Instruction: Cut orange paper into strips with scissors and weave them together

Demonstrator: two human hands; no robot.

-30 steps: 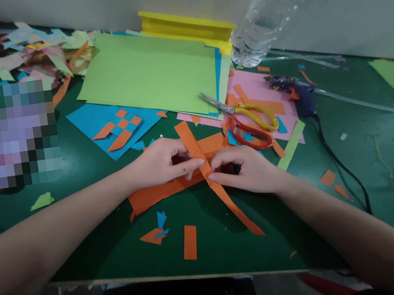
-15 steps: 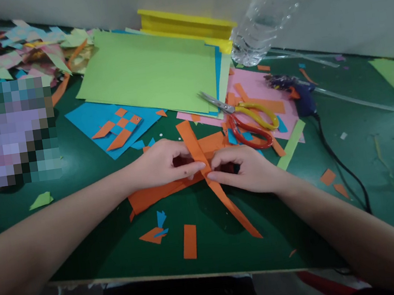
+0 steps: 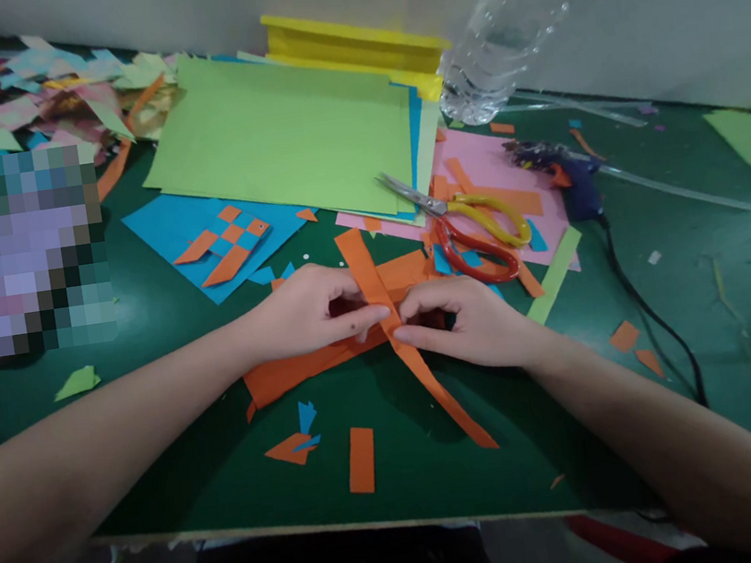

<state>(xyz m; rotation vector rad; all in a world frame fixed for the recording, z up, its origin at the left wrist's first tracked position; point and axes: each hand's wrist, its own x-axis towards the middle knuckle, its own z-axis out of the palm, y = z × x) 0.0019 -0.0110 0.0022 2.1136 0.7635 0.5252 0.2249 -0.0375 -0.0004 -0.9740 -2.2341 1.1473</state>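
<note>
Between my two hands an orange paper strip (image 3: 431, 381) slants from upper left to lower right, its lower end hanging free. My left hand (image 3: 316, 308) pinches it near the middle, thumb on top. Just below that spot my right hand (image 3: 465, 320) grips the same strip with thumb and fingers. Under both hands lies a larger orange paper sheet (image 3: 304, 371), partly hidden by them. Scissors (image 3: 469, 222) with one yellow and one red handle rest beyond my right hand. A woven orange and blue paper fish (image 3: 230, 241) lies on a blue sheet (image 3: 158, 228) beyond my left hand.
Green paper sheets (image 3: 278, 137) are stacked at the back by a yellow holder (image 3: 353, 47). A clear bottle (image 3: 489, 51) leans there. On the right are a glue gun (image 3: 575, 183) with a cord and pink paper (image 3: 476, 151). Scraps (image 3: 362, 460) dot the green table.
Both hands keep their hold on the orange strip. The strip's free lower end has shifted very slightly left; the rest stays in place apart from a tiny shift of the view.
</note>
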